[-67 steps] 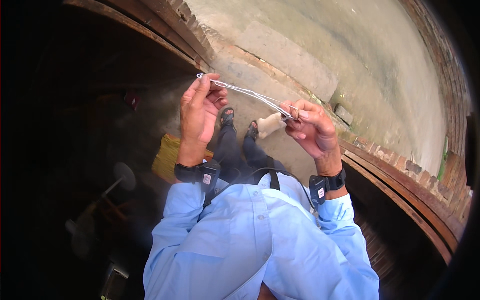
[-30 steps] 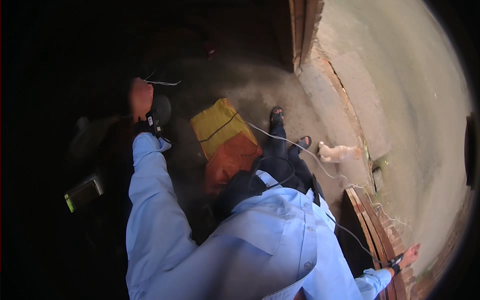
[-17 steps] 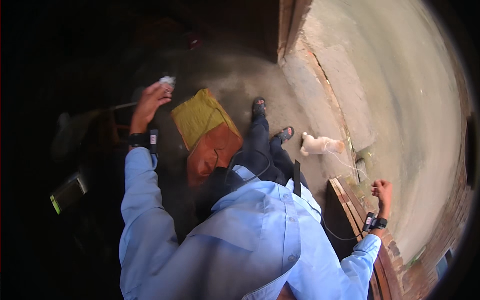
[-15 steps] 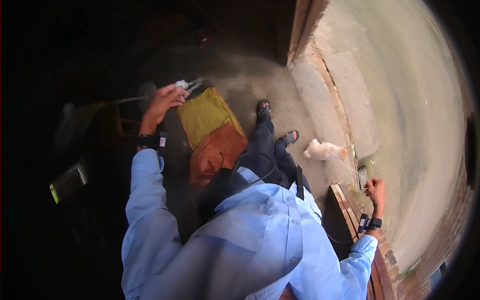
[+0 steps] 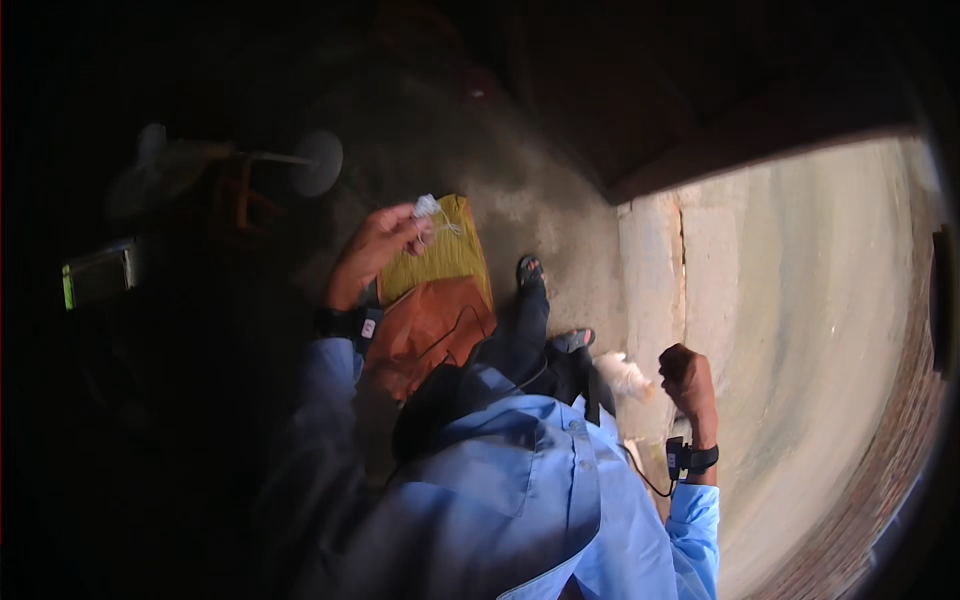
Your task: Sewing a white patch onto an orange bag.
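A small bundle of white string (image 5: pixel 426 206) is pinched in the fingers of my left hand (image 5: pixel 382 245), with loose strands trailing beside it. Below that hand lies a yellow woven sack (image 5: pixel 445 250) with an orange-brown part (image 5: pixel 425 335) nearer my body. On the right, my right hand (image 5: pixel 690 380) is closed in a fist over the pale ground. String led into its fingers a moment earlier; now it is too faint to see there. Close to that fist, low down, is a small fluffy cream-and-tan shape, perhaps a puppy (image 5: pixel 625 377), blurred.
A round pale disc on a rod, fan-like (image 5: pixel 318 163), stands in the dark area at left. A pale-framed box with a green edge (image 5: pixel 98 275) is farther left. A dark overhanging edge (image 5: pixel 750 165) meets a concrete step (image 5: pixel 650 270). Brick wall (image 5: pixel 880 530) curves at far right.
The view has turned. My left hand has come inward over the yellow sack, still holding the string. My right hand has moved inward, closed; the string beside it no longer shows.
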Motion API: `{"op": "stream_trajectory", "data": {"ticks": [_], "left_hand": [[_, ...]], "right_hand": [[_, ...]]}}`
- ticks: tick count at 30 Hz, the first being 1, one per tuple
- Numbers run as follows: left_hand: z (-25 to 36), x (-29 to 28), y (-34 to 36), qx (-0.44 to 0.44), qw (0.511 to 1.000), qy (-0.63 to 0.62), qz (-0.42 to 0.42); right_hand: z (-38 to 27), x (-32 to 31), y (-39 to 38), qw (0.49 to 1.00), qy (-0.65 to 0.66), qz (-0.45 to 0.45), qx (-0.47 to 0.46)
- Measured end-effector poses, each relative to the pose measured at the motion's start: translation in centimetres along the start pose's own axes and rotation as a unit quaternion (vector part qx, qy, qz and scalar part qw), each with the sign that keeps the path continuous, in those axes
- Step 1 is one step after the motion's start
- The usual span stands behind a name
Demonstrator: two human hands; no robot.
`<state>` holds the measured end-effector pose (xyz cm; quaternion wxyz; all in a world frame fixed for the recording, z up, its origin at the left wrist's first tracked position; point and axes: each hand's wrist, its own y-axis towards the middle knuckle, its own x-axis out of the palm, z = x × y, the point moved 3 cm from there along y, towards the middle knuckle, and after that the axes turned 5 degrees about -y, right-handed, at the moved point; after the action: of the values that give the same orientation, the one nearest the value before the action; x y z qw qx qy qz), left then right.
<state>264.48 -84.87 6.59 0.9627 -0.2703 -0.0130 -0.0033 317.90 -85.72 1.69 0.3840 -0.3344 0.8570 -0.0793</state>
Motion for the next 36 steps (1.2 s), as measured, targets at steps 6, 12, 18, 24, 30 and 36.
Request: {"op": "stream_trajectory", "data": {"ticks": [6,12,18,24,30,36], "left_hand": [[3.2,-1.0,-1.7,0.040,0.994,-0.059,-0.080],[-1.8,-6.1,-0.1,0.005,0.983,0.184,0.005],[1.2,-12.2,2.5,0.052,0.955,0.238,0.170],[6.8,-19.3,4.9,0.055,0.975,-0.059,0.207],[11.2,-25.3,9.0,0.068,0.964,-0.087,0.242],[12.8,-32.7,13.5,0.134,0.956,-0.085,0.247]], "right_hand": [[-11.6,-0.8,14.1,0.972,0.220,-0.081,-0.014],[-14.3,2.0,27.3,0.925,-0.258,-0.058,-0.273],[-16.8,1.4,37.2,0.936,0.058,-0.182,-0.297],[-23.8,0.6,46.8,0.919,0.322,-0.217,-0.064],[-26.2,0.2,66.0,0.694,0.558,-0.418,-0.178],[-39.5,-3.1,79.6,0.969,0.184,-0.157,-0.052]]}}
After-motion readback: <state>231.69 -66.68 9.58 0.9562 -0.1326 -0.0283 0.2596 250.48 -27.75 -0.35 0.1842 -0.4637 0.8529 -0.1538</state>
